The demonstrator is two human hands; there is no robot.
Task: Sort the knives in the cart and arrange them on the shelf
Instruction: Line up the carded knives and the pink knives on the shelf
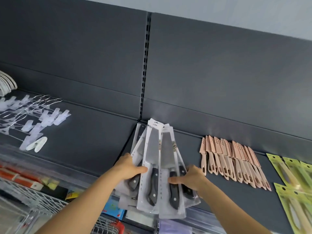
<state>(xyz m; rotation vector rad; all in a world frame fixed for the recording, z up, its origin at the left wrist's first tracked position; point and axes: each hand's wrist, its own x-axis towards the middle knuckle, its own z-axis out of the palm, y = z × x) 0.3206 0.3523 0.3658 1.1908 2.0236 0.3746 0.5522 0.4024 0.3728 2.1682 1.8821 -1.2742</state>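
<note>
Head view: a fan of blister-packed knives [152, 149] with grey blades and black riveted handles lies on the dark grey shelf [94, 141], just right of the slotted upright in the back panel [219, 73]. The card tops point to the far side and touch the foot of the panel, while the handle ends overhang the shelf's near edge. The left hand [130, 168] grips the left side of the fan, its thumb stretched rightward across a pack and its fingers curled round the packs beneath. The right hand [192, 179] grips the right side, its thumb pressed leftward onto a pack near a handle, with the fingers wrapped over the outer packs. To the right, apart from the fan, a row of pink sheathed knives [231, 159] lies side by side on the same shelf, and further right lie green-carded knives [293, 176], overlapping. On the shelf's left part lies a heap of clear clip hangers [42, 119], with white hangers [6, 83] at the far left edge. Below, near left, the wire cart [33, 196] holds assorted packets.
</note>
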